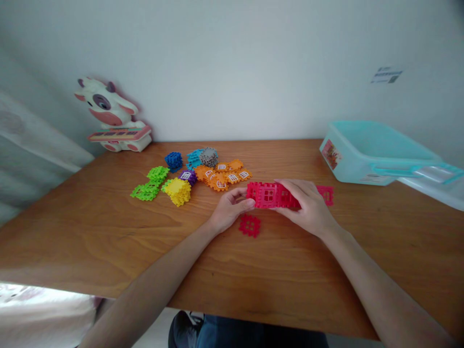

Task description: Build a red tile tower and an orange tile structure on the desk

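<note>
Both hands grip a red block assembly (268,195) made of interlocking window tiles, held just above the wooden table (108,241). My left hand (229,209) pinches its left end with thumb and fingers. Over its right part lies my right hand (307,204), fingers wrapped round it. A loose red tile (250,225) lies flat on the table below the assembly, between the hands. Another red tile (326,194) shows just past my right hand.
Further left lie orange tiles (224,176), a yellow cube (177,191), green tiles (150,183), a blue cube (173,161), teal, grey and purple pieces. A cow toy (112,118) stands at the back left. A light blue plastic bin (369,152) sits at the right.
</note>
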Tool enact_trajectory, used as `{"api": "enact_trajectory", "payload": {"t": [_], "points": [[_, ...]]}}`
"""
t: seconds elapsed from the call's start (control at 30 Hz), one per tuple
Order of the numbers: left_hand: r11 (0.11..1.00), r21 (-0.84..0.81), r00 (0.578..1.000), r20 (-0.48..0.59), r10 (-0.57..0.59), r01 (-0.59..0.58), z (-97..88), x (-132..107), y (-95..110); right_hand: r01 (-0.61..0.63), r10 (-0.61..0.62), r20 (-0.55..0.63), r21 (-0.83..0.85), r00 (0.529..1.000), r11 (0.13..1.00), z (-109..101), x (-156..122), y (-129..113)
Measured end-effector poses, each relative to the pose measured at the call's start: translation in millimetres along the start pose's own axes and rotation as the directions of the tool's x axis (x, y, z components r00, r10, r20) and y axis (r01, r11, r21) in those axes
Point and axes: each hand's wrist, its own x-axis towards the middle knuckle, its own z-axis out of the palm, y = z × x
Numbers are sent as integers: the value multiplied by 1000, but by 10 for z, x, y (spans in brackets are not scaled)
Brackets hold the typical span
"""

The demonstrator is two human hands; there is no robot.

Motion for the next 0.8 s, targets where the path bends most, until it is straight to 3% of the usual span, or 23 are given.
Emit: {"api": "enact_trajectory", "payload": {"t": [0.27, 0.4, 0.53, 0.6, 0.7, 0.8], "points": [[966, 257, 1000, -7, 21, -19, 18, -13, 65, 62, -57, 73, -66, 996, 996, 50, -19, 0], [926, 376, 998, -30, 48, -33, -27, -3, 70, 20, -12, 133, -61, 991, 998, -29, -30, 64], [886, 456, 995, -11, 100, -84, -108, 6, 89, -46, 60, 117, -123, 991, 991, -125, -65, 265], [819, 558, 989, 23, 148, -136, -143, -1, 110, -74, 90, 103, -151, 991, 986, -168, -95, 392], [647, 742, 976, 48, 214, -178, -193, -18, 156, -149, 166, 83, -184, 983, 972, -234, -151, 571], [544, 820, 974, 75, 212, -181, -247, -27, 212, -237, 257, 144, -139, 956, 961, -286, -216, 703]]}}
